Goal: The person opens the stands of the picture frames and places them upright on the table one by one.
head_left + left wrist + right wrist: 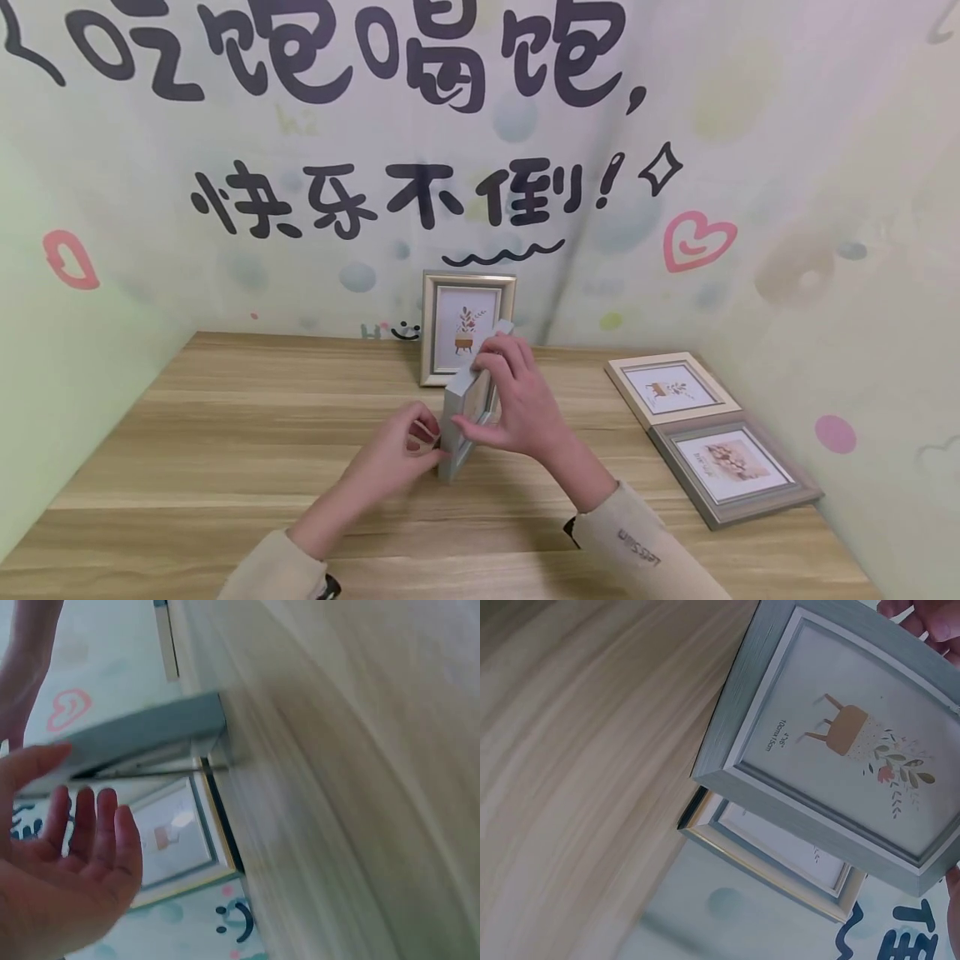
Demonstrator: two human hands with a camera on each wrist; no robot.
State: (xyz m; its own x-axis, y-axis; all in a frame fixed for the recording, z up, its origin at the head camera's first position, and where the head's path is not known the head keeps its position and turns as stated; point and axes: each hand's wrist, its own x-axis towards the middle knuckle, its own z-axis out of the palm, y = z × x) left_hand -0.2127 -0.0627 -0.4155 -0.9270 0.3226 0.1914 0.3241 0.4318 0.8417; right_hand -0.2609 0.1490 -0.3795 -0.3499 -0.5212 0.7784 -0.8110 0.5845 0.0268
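A grey-blue picture frame [467, 404] stands on edge on the table, turned almost side-on. My right hand [522, 400] grips it, fingers over the upper edge and thumb on the near side. My left hand [397, 450] is beside its back, thumb at the frame's edge and fingers loosely bent. In the left wrist view a thin stand leg [161, 774] sticks out behind the frame, close to those fingertips. The right wrist view shows the frame's front, a print [847, 731] of a potted plant on legs. Behind it a gold-edged picture frame [430, 333] stands upright.
On the right of the wooden table [247, 433] lie a cream picture frame [723, 406] and a grey-brown picture frame [712, 508], face up and touching. A printed wall cloth [300, 275] with black writing rises behind the table.
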